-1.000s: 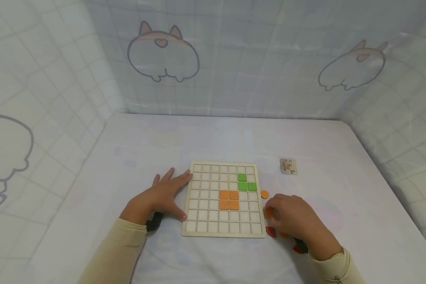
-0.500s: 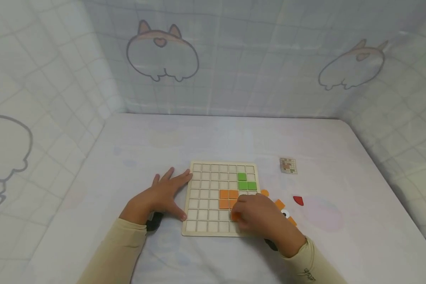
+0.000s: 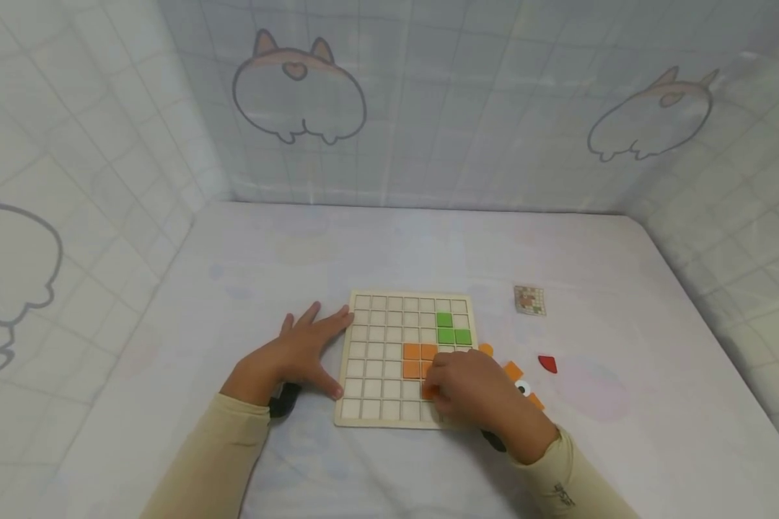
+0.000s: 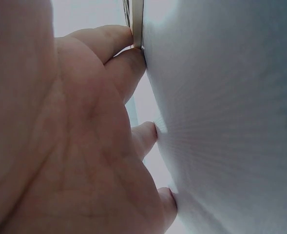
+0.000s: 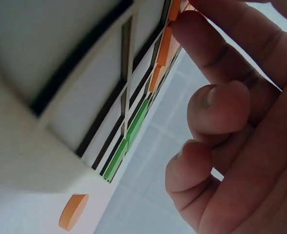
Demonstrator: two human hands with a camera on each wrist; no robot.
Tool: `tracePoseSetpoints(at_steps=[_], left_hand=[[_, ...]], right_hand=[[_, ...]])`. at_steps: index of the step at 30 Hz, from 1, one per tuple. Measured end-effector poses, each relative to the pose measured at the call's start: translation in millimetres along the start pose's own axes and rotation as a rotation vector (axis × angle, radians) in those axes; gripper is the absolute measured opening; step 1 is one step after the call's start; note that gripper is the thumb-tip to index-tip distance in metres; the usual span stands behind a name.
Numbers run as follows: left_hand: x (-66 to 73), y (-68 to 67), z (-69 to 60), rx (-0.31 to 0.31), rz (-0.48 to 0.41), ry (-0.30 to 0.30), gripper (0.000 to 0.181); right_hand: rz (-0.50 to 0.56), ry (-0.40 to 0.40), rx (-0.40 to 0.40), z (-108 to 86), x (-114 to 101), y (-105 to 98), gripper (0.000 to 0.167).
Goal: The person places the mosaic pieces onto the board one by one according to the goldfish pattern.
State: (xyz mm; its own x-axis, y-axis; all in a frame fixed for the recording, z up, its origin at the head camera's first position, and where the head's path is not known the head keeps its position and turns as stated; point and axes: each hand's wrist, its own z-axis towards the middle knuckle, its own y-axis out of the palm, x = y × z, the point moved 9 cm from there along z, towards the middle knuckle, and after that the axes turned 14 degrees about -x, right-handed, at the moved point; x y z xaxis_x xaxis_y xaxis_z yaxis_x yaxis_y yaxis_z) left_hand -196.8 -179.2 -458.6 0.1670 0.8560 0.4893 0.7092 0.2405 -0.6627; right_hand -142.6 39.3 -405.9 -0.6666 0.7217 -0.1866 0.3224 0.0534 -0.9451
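A wooden grid board point(image 3: 371, 389) lies flat on the table. My left hand point(image 3: 298, 358) is spread at its left side, with fingertips and thumb touching the edge; in the left wrist view the fingers are extended. Over the board's lower right part, my right hand point(image 3: 474, 389) pinches an orange square tile point(image 3: 427, 391) just below the orange block point(image 3: 412, 360). Fingertips meet the orange tile point(image 5: 175, 10) in the right wrist view, where two other fingers are curled in. Several green tiles point(image 3: 445, 336) sit in cells at the upper right. The right hand hides the cells beneath it.
Right of the board lie an orange disc point(image 3: 486, 349), orange squares point(image 3: 513, 371), a white eye piece point(image 3: 522, 388) and a red quarter-round piece point(image 3: 548, 364). A small pattern card point(image 3: 529, 300) lies farther back. A printed curtain point(image 3: 389, 108) stands behind the table.
My right hand moved left from the loose pieces onto the board with an orange tile, then stayed there over the last half second. The left hand kept its place.
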Motion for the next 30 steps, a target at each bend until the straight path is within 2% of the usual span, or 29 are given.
tracePoseSetpoints(at_steps=[5,8,10,14,18,21,25,30], left_hand=[[0.8,1.8,1.2,-0.001,0.002,-0.003,0.135],[2.1,1.8,1.5,-0.006,0.005,0.000,0.134],[2.8,1.3,1.6,-0.008,0.007,0.003,0.134],[3.5,-0.2,2.8,-0.016,0.015,0.004,0.134],[3.4,-1.3,3.0,-0.021,0.023,0.010,0.134],[3.3,-1.8,2.9,-0.019,0.029,0.024,0.134],[-0.8,-2.8,0.0,-0.012,0.036,0.022,0.135],[-7.6,-7.7,-6.2,0.000,0.042,0.008,0.135]], right_hand=[[0.022,-0.022,0.000,-7.9,1.7,-0.2,0.017],[0.082,0.014,-0.007,-17.9,11.4,-3.5,0.022],[0.125,0.061,-0.013,-27.6,21.8,-5.9,0.024],[0.230,0.208,-0.040,-53.3,46.8,-6.9,0.028],[0.346,0.376,-0.091,-79.5,71.6,0.2,0.035],[0.421,0.458,-0.116,-96.5,84.1,7.1,0.038],[0.475,0.509,-0.127,-111.8,90.2,13.9,0.033],[0.517,0.538,-0.125,-121.2,89.9,22.5,0.026]])
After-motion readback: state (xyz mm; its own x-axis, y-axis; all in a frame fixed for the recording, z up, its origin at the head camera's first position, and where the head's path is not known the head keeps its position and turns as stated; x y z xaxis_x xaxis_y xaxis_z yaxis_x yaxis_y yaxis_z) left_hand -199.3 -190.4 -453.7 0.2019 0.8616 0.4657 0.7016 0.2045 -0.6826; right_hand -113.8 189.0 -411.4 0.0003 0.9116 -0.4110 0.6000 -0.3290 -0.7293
